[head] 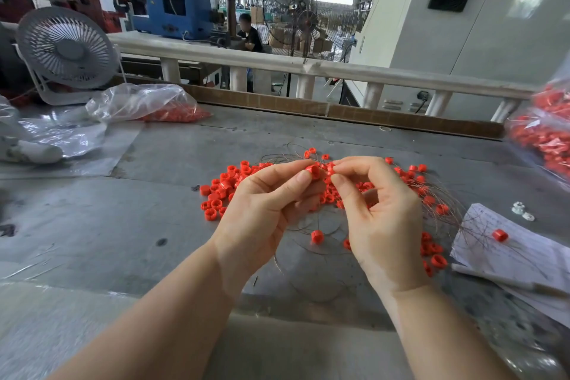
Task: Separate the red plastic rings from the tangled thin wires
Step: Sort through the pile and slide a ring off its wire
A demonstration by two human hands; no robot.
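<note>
the left hand (262, 203) pinches a small red plastic ring (314, 171) between thumb and forefinger, lifted above the middle of the grey metal worktable (154, 210). the right hand (379, 213) meets it from the other side, thumb and forefinger closed narrow on what looks like another ring or a strand of the tangled thin brown wires (444, 203); which of the two cannot be told. both wrists are raised and turned inward, palms half facing each other, the other fingers curled loosely beneath.

to do this step well, i judge the left should hold the ring steady while the right draws the wire straight out along the ring's bore, slowly, so no loop tightens or whips back into the tangle.

a pile of loose red rings (225, 191) lies on the table just left of the hands, seemingly free of wire. more rings sit among the wires spreading toward the right edge, where one red ring (499, 235) rests on a sheet of white paper (524, 256). a clear plastic bag of red rings (148, 105) lies near the far left corner. much remains to be sorted.
</note>
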